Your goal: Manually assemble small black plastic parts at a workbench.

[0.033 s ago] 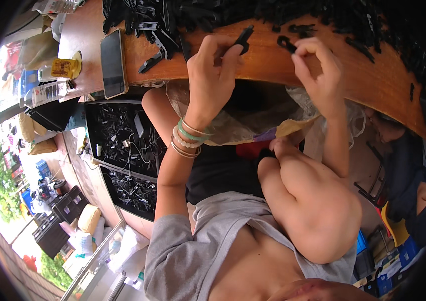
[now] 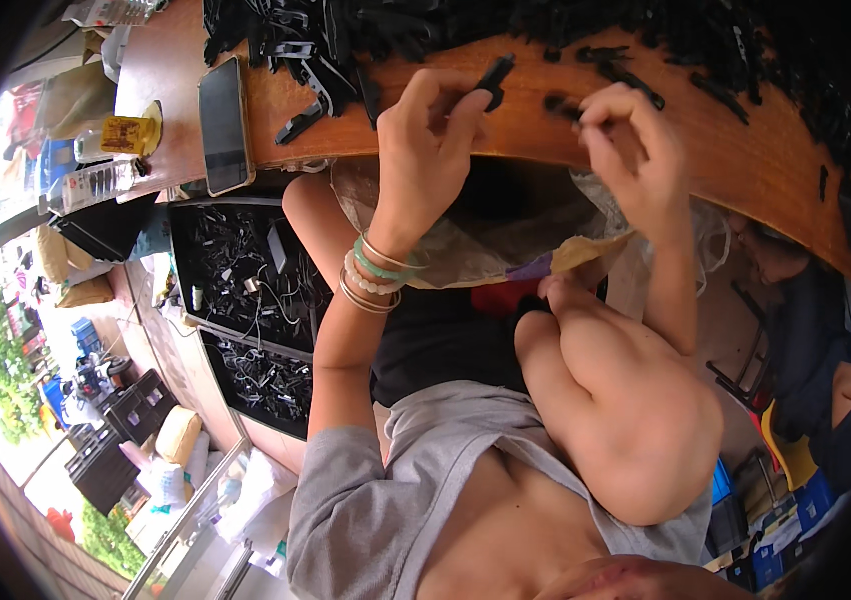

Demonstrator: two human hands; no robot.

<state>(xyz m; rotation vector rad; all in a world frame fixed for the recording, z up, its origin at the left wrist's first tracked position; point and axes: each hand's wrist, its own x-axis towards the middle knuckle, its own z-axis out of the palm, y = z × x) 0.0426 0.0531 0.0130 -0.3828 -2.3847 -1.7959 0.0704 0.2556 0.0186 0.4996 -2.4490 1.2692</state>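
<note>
My left hand (image 2: 425,130), with bracelets at its wrist, pinches a slim black plastic piece (image 2: 493,80) between thumb and forefinger. The piece sticks up at a slant over the wooden table (image 2: 345,140). To its right, my right hand (image 2: 635,140) has its fingertips together on a small black part (image 2: 562,106), which is smeared by motion. The two hands are apart. Past the right fingertips lies another black piece (image 2: 635,84) on the wood. A large heap of similar black plastic parts (image 2: 395,30) covers the table's far side.
A phone (image 2: 226,125) and a yellow container (image 2: 133,134) are on the table's left. An open clear plastic bag (image 2: 425,262) hangs below the near edge, above my lap. Black trays (image 2: 245,270) of small parts stand lower left. Another person's dark clothing (image 2: 805,320) shows at right.
My right hand has shifted slightly down, and the small part in it has moved down and left. A black piece on the table beyond it now shows more. My left hand has barely moved.
</note>
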